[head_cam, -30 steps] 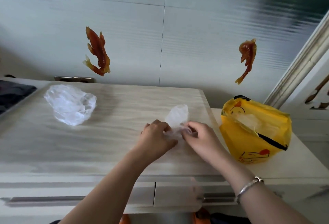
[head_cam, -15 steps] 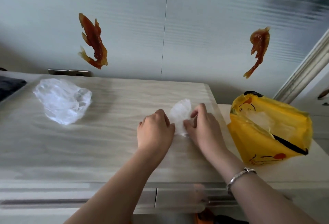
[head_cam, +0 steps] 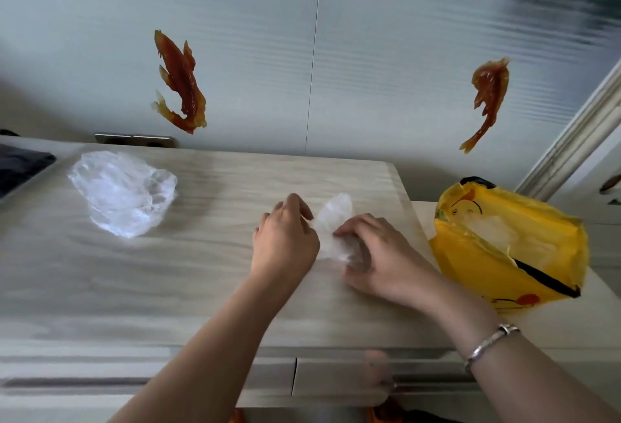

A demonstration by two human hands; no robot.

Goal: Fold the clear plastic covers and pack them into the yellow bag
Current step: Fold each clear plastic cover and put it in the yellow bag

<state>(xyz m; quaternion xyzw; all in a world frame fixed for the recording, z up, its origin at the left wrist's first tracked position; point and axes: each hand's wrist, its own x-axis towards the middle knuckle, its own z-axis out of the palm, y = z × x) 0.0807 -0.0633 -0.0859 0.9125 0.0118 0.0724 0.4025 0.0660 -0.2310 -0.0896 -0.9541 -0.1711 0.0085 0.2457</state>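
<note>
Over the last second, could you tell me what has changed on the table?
The right hand has curled round the near end of the small cover; the left hand still pinches it. The crumpled covers and yellow bag stayed put.

Bag right of covers (tabletop).

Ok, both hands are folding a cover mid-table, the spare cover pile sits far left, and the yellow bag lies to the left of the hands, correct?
Not quite. The head view shows the yellow bag to the right of the hands. The rest holds: left hand and right hand work the cover, pile far left.
</note>
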